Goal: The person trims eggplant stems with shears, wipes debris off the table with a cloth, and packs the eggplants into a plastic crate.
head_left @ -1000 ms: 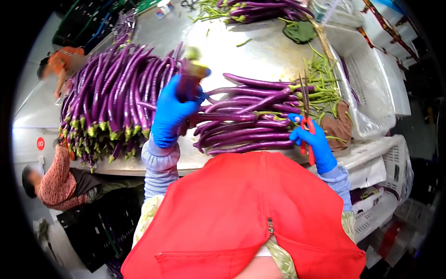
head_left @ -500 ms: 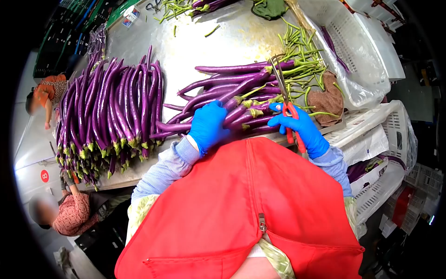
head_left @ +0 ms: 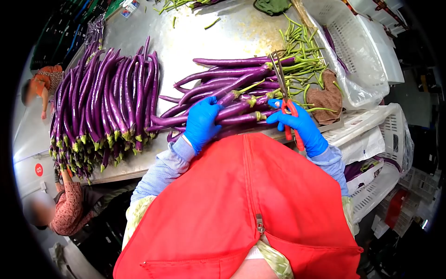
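We have our left hand (head_left: 203,122) laid over the loose eggplants (head_left: 223,84) close to the counter (head_left: 223,39)'s near edge, fingers bent; we cannot tell whether they close around one. These eggplants lie with their long axes mostly along the near edge, a few slanting, stem ends toward the counter's right edge. Our right hand (head_left: 299,128) is wrapped around the red handles of the scissors (head_left: 289,104), whose blades stand slightly apart and point toward the far edge. Toward the left edge, the stacked eggplants (head_left: 109,93) run from far to near, stem ends facing the near edge. A red disc (head_left: 39,169) beyond that side bears a white figure like an 8; the label on the small tub (head_left: 130,6) near the far-left corner is too small to read.
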`<state>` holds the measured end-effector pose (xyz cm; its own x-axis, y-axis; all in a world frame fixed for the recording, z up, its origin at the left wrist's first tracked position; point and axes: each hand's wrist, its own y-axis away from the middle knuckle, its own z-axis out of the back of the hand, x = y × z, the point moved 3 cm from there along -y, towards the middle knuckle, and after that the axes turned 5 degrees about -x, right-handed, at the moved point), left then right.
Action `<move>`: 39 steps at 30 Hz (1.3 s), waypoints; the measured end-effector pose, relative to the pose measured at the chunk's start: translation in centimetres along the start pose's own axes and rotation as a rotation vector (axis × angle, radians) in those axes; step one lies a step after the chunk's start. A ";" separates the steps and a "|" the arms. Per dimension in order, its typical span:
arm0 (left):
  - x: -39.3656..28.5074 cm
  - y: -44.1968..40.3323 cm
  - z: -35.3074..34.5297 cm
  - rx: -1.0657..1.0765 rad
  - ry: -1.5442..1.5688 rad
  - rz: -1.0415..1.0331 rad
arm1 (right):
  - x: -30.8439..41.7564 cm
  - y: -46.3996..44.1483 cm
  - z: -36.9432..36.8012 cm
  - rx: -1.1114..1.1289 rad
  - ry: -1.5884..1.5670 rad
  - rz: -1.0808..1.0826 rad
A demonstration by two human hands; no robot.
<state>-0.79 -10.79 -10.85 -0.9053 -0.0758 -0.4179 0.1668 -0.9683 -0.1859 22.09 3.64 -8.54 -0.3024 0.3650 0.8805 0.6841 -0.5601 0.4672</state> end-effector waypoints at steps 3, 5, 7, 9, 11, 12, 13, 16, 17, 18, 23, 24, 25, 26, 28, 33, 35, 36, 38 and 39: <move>-0.4 0.1 -0.1 0.053 -0.060 -0.043 | -0.1 0.0 0.0 -0.002 0.004 -0.015; -0.1 -0.1 -0.2 0.097 -0.067 -0.048 | 0.1 0.0 -0.1 -0.003 -0.016 -0.040; -0.3 -0.3 0.1 0.181 -0.090 -0.041 | 0.4 0.2 -0.1 -0.011 -0.053 -0.071; -0.2 -0.1 0.1 0.190 -0.074 -0.060 | 0.7 0.3 -0.3 -0.016 -0.059 -0.051; 0.2 0.7 -0.4 0.128 -0.024 -0.099 | 0.8 0.4 -0.1 -0.016 -0.056 -0.036; 0.5 0.7 -0.3 0.142 0.011 -0.091 | 0.9 0.4 0.0 -0.016 -0.051 -0.029; 0.9 0.5 -0.1 0.155 0.044 -0.082 | 0.9 0.5 0.2 -0.014 -0.046 -0.021; 0.8 0.0 2.0 0.089 0.135 -0.063 | 1.1 1.0 0.9 0.032 0.023 0.022; 0.9 -0.1 2.7 0.050 0.157 -0.064 | 0.8 1.2 1.0 0.048 0.023 0.034; 0.9 -0.3 3.6 0.008 0.177 -0.066 | 0.5 1.4 1.3 0.097 -0.028 0.042; -0.5 -0.9 7.0 -0.210 0.289 -0.073 | -0.5 2.1 1.1 0.130 0.085 0.103; -0.7 -0.8 6.7 -0.270 0.258 -0.106 | -0.5 2.0 0.7 0.144 0.113 0.118; -1.0 -0.9 6.6 -0.255 0.245 -0.124 | -0.6 2.0 0.2 0.159 0.105 0.087; -1.6 -1.1 6.6 -0.236 0.234 -0.141 | -0.5 1.8 -0.3 0.146 0.186 0.115; -2.4 -1.3 6.0 -0.234 0.222 -0.161 | -0.5 1.4 -1.2 0.115 0.344 0.163; -3.5 -1.0 5.0 -0.222 0.220 -0.198 | -0.2 0.9 -2.2 0.089 0.184 0.129; -3.6 -0.9 4.9 -0.237 0.227 -0.196 | -0.4 0.7 -2.3 0.085 0.173 0.139; -3.7 -0.9 5.0 -0.244 0.230 -0.196 | -0.7 0.5 -2.3 0.084 0.167 0.144; -3.9 -1.2 5.0 -0.229 0.273 -0.206 | -1.1 0.3 -2.1 0.038 0.228 0.183; -4.1 -1.5 5.0 -0.210 0.305 -0.214 | -1.4 0.1 -2.0 0.023 0.257 0.208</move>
<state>0.70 -10.24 -4.38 -0.7767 0.2256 -0.5881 0.0926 -0.8827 -0.4608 21.21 1.56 -9.55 -0.3104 0.0430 0.9496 0.7627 -0.5850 0.2758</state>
